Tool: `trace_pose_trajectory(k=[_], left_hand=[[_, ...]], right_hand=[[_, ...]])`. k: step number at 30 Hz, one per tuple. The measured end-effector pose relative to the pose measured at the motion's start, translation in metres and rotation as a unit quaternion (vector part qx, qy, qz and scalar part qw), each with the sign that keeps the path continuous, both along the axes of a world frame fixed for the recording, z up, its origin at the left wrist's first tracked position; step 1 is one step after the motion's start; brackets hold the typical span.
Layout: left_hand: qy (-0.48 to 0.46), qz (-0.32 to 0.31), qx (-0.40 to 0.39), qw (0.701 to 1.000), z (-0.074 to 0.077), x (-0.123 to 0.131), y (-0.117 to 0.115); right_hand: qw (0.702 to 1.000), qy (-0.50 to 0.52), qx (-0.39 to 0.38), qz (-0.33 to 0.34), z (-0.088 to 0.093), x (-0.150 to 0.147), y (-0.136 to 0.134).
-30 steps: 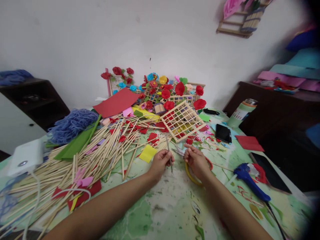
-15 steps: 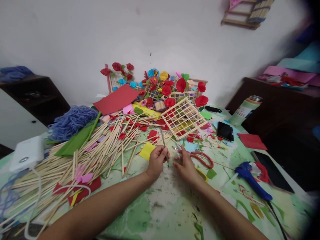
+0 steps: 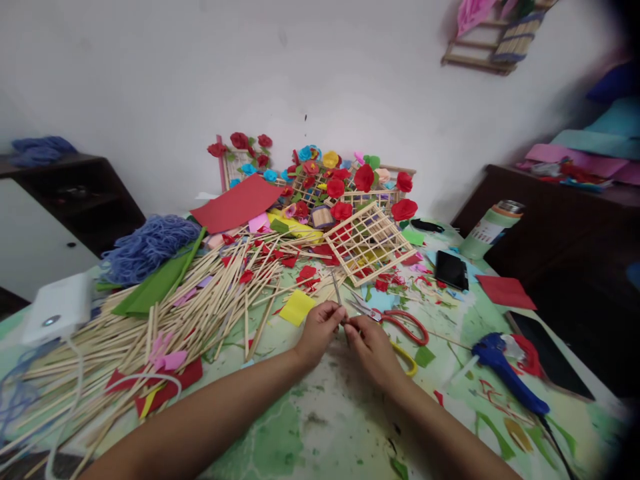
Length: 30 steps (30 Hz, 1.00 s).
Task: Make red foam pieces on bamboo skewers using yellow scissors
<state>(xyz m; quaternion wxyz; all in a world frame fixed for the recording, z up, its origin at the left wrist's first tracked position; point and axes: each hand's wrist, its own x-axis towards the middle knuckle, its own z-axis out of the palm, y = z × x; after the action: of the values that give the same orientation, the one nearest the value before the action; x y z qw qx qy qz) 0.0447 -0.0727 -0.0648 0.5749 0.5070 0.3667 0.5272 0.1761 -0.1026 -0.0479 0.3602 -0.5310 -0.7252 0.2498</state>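
Observation:
My left hand [image 3: 320,329] pinches a thin grey stick [image 3: 336,288] that points up and away from me. My right hand [image 3: 367,345] has its fingertips closed against the lower end of the same stick, right beside the left fingers. Both hands hover low over the green patterned table [image 3: 340,420]. Red-handled scissors [image 3: 395,319] lie just behind the right hand, and a yellow ring [image 3: 407,359] peeks out to its right. A yellow paper square [image 3: 296,307] lies left of my left hand.
A big heap of wooden sticks [image 3: 165,320] covers the table's left. A wooden lattice [image 3: 367,243], paper flowers [image 3: 340,183], red paper [image 3: 235,203] and blue yarn [image 3: 150,243] lie behind. A blue glue gun [image 3: 505,373], black phone [image 3: 450,269] and green bottle [image 3: 493,230] sit right.
My right hand has come left from the table by the scissors and closed on the stick in my left hand. The view has shifted slightly.

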Motion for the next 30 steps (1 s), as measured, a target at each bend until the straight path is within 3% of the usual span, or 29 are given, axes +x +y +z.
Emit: trace_pose_trajectory(k=[6, 14, 21, 30], left_hand=[[0.017, 0.006, 0.042, 0.999, 0.004, 0.001, 0.0], [-0.085, -0.003, -0.054, 0.995, -0.001, 0.003, 0.002], [-0.207, 0.019, -0.125, 0.97, 0.002, 0.001, 0.009], [-0.249, 0.025, -0.147, 0.957, 0.003, -0.002, 0.013]], right_hand=[[0.998, 0.015, -0.054, -0.002, -0.004, -0.009, -0.004], [0.98, 0.124, -0.152, 0.009, -0.006, -0.009, -0.001], [0.921, 0.231, -0.31, 0.057, -0.01, -0.012, 0.0], [0.919, 0.236, -0.306, 0.082, -0.014, -0.012, 0.0]])
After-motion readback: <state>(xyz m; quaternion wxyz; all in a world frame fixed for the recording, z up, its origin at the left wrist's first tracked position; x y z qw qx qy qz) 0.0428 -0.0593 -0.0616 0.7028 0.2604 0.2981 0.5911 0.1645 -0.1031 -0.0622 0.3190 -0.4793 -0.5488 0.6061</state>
